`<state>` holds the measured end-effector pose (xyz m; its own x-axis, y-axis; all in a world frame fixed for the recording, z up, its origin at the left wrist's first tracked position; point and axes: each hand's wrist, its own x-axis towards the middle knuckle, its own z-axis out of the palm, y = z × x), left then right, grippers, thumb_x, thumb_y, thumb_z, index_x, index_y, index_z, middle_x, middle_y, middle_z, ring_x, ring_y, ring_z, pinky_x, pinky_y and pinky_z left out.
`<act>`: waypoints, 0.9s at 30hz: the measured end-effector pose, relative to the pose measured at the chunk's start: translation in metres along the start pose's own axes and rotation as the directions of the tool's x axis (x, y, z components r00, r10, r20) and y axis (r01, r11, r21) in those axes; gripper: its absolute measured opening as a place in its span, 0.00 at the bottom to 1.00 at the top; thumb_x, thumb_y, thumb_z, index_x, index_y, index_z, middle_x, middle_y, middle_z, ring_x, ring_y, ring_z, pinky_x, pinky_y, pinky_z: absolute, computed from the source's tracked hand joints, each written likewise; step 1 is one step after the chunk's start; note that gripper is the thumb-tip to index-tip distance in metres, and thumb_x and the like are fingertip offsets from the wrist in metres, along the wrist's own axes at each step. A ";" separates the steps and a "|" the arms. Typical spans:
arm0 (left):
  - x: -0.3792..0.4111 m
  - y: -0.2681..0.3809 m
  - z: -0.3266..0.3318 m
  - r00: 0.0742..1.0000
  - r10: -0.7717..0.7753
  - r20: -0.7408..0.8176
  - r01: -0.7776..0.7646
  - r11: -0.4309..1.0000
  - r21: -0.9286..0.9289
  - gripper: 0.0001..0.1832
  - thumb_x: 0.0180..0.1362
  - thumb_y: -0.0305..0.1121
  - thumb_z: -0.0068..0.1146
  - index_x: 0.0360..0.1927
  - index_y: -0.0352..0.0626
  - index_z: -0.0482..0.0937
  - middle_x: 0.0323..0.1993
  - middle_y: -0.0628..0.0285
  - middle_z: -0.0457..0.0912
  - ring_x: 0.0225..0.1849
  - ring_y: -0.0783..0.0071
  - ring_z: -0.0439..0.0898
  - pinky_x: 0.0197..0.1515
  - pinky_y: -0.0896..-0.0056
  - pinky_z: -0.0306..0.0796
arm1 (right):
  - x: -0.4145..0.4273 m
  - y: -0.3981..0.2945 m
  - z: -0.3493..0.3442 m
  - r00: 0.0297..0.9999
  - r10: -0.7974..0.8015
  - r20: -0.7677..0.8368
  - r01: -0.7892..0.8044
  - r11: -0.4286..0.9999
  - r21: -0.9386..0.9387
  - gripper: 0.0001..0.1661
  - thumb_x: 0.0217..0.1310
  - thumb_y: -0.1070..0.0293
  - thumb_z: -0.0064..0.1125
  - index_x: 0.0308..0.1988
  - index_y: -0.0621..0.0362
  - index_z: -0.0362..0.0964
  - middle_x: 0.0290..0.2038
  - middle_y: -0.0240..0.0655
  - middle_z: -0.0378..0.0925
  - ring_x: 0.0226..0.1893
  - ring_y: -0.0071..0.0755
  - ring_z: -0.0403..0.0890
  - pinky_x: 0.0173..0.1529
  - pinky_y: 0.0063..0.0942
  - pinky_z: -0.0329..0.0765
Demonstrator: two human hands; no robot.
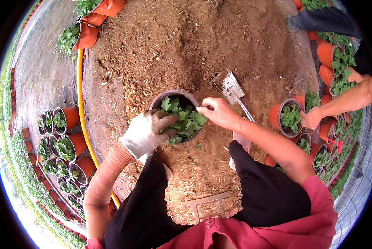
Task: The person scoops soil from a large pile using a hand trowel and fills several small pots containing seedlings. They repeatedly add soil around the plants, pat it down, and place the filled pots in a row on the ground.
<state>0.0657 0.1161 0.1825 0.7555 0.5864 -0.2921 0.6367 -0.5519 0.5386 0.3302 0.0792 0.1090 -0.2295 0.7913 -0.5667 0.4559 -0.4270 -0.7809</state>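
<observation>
A green leafy plant (187,119) with lobed leaves stands in a dark-rimmed plastic pot (173,92) on the soil between my knees. My left hand (150,130), in a pale, soiled work glove, curls its fingers around the foliage from the left. At the pot's right rim is my bare right hand (220,113), thumb and fingers drawn together by the outer leaves. Whether a leaf is pinched there is hard to see. A small metal shovel (231,87) lies just beyond that hand, with its handle partly beneath my forearm. The plant's base is hidden by leaves and glove.
Loose soil (173,46) with straw bits spreads ahead. A yellow hose (81,93) runs along the left, beside several potted plants (75,146). At right, another person's hand (312,118) touches a potted plant (290,118). A wooden frame (207,199) lies between my legs.
</observation>
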 end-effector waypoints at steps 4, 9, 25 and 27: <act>-0.018 -0.009 -0.002 0.969 -0.201 -0.146 0.152 0.945 -0.290 0.25 0.60 0.38 0.58 0.60 0.44 0.73 0.54 0.51 0.78 0.54 0.58 0.79 0.55 0.61 0.73 | -0.028 0.015 -0.030 0.995 0.076 -0.064 -0.069 0.992 0.107 0.14 0.68 0.58 0.50 0.39 0.58 0.71 0.33 0.37 0.77 0.30 0.29 0.82 0.36 0.35 0.79; -0.039 -0.043 0.051 0.780 -0.581 -0.232 0.125 0.508 -0.852 0.25 0.68 0.37 0.51 0.66 0.39 0.67 0.55 0.57 0.78 0.55 0.72 0.76 0.55 0.73 0.71 | -0.066 0.091 -0.050 0.831 -0.144 -0.537 -0.229 0.792 -0.567 0.17 0.58 0.66 0.58 0.48 0.53 0.69 0.50 0.43 0.72 0.50 0.48 0.75 0.52 0.44 0.74; -0.004 -0.032 0.085 0.848 -0.481 0.222 0.399 0.304 -0.865 0.22 0.58 0.24 0.50 0.58 0.32 0.72 0.44 0.62 0.81 0.44 0.76 0.79 0.46 0.75 0.75 | -0.065 0.160 -0.058 0.872 0.139 -0.468 -0.423 0.695 -0.581 0.20 0.56 0.61 0.59 0.48 0.55 0.68 0.44 0.46 0.75 0.48 0.53 0.76 0.51 0.46 0.74; 0.006 -0.034 0.079 0.843 -0.474 0.254 0.424 0.296 -0.856 0.22 0.58 0.24 0.50 0.58 0.33 0.72 0.43 0.62 0.82 0.42 0.76 0.79 0.44 0.74 0.75 | -0.063 0.161 -0.060 0.858 0.178 -0.483 -0.451 0.711 -0.539 0.19 0.56 0.60 0.58 0.46 0.56 0.70 0.42 0.47 0.77 0.45 0.53 0.78 0.49 0.47 0.75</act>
<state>0.0604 0.0916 0.1001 0.3741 0.6056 -0.7024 0.3768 0.5928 0.7118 0.4692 -0.0133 0.0349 0.2992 0.8138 -0.4982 0.8915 -0.4246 -0.1581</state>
